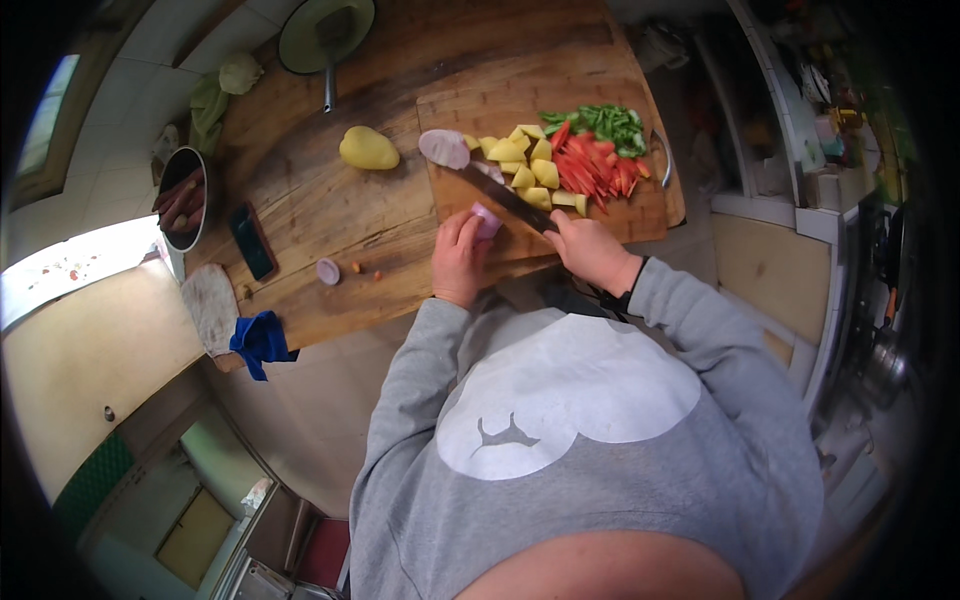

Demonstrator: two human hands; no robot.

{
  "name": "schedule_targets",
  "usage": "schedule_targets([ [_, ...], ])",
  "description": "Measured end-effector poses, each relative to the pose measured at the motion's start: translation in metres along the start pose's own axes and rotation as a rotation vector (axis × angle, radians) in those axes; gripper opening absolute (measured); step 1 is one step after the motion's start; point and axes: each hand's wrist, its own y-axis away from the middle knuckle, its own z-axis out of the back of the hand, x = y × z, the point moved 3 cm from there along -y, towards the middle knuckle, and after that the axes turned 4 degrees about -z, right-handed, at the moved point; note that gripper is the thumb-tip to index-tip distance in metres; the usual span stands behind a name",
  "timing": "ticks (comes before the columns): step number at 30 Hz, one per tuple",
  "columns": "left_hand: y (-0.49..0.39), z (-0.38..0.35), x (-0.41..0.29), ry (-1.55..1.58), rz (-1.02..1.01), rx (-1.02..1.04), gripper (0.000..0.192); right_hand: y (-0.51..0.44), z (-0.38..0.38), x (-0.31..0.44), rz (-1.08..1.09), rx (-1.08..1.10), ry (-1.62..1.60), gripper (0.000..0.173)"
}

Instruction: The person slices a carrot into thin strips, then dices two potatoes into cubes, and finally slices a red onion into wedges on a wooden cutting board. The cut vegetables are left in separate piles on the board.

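Note:
My right hand (589, 247) grips a dark-bladed kitchen knife (510, 199), its blade slanting up and left over a wooden cutting board (637, 229). At the board's near edge my left hand (459, 247) holds a purple-skinned vegetable piece (487, 221), perhaps onion. A large pale purple cut piece (444, 148) rests by the blade's far end. Behind the knife lie yellow chunks (536, 172), probably potato, with red pepper strips (589, 169) beside them and chopped green pepper (611, 124) at the far right of the board. Part of another pale piece shows behind the blade.
A whole peeled potato (369, 148) lies left of the board. Further left are a phone (253, 241), a pot of reddish sausage-like or root pieces (182, 202) and a blue cloth (261, 341). A round purple slice (328, 271) lies nearer me; a handled pan or lid (326, 34) stands behind.

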Motion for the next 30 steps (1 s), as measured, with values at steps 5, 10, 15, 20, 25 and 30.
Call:
schedule_targets([
  [5,0.0,0.007,-0.001,0.001,-0.014,-0.051,0.038,0.023,0.029,0.018,0.141,0.024,0.183,0.012],
  [10,0.006,0.006,-0.003,-0.107,-0.014,-0.055,0.034,0.03,0.043,0.03,0.213,0.079,0.23,0.009],
  [15,0.007,-0.001,-0.001,-0.109,-0.013,-0.058,0.026,0.028,0.044,0.031,0.226,0.109,0.271,0.012],
  [20,0.007,0.0,-0.002,-0.099,-0.004,-0.083,0.02,0.025,0.046,0.032,0.232,0.136,0.292,0.011],
  [25,0.005,0.002,-0.005,-0.121,-0.02,-0.108,0.019,0.028,0.046,0.035,0.211,0.136,0.273,0.009],
  [30,0.004,0.004,-0.006,-0.117,-0.03,-0.101,0.018,0.022,0.047,0.033,0.248,0.165,0.278,0.01],
])
